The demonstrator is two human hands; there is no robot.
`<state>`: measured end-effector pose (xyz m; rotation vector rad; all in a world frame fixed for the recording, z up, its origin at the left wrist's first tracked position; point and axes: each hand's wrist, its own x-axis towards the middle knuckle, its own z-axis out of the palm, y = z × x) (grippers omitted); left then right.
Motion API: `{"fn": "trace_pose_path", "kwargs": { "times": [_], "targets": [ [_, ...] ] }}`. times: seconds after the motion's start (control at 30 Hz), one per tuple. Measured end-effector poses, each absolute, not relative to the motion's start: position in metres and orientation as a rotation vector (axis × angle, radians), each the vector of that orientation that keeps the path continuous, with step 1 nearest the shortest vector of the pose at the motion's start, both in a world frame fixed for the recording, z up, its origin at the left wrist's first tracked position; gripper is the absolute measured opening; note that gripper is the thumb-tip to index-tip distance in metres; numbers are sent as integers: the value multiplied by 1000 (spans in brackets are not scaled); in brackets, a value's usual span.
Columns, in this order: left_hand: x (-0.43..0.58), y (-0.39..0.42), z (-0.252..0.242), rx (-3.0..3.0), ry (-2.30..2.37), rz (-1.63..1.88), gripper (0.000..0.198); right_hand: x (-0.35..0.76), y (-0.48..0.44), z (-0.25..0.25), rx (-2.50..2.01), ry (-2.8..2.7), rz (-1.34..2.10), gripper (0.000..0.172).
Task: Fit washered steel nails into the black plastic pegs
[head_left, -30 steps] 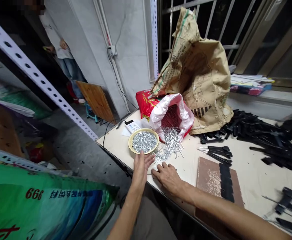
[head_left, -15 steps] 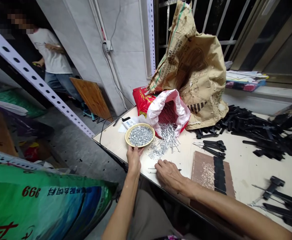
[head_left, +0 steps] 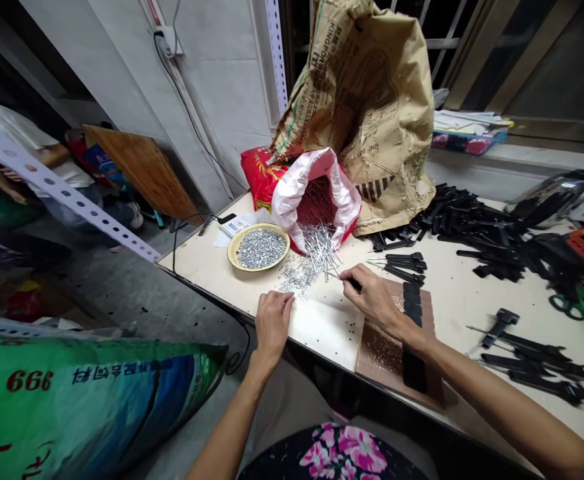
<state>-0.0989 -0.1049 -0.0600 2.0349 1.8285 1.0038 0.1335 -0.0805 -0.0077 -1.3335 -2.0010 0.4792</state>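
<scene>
My right hand (head_left: 372, 298) is closed around a black plastic piece (head_left: 355, 283) with a thin metal rod, its tip pointing left toward a heap of silver metal rods (head_left: 321, 250). My left hand (head_left: 273, 325) hovers at the table's front edge, thumb and fingers pinched together; anything between them is too small to make out. Just beyond its fingertips lie small loose metal bits (head_left: 295, 278). A yellow bowl (head_left: 231, 259) full of similar silver bits stands behind the left hand. The rods spill from a white-lined red bag (head_left: 292, 190).
A brown paper sack (head_left: 397, 127) leans at the back. Black plastic parts (head_left: 477, 223) are piled at the right, with more black tools (head_left: 532, 367) nearer. A brown board (head_left: 379, 350) lies under my right forearm. Beside the table are a green sack (head_left: 97, 400) and another person (head_left: 17, 130).
My left hand has let go of the bowl and moved toward the loose bits. My right hand has lifted the black piece with the rod off the table. The view has shifted right.
</scene>
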Motion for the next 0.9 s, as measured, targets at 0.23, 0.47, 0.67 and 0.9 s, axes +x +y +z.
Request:
{"fn": "trace_pose_path", "kwargs": {
  "times": [0.23,0.47,0.67,0.9],
  "targets": [
    [-87,-93,-60,2406,1754,567,24,143,-92,-20,-1384,-1938,589,17],
    [-79,-87,-63,2619,1689,397,20,152,-105,-26,-1359,-1948,643,20],
    [-72,-86,-66,2519,1724,293,18,166,-111,-45,-1398,-1940,608,26],
    [-42,-101,-40,1383,1553,1063,18,180,-110,-62,-1242,-1951,483,30]
  ]
}}
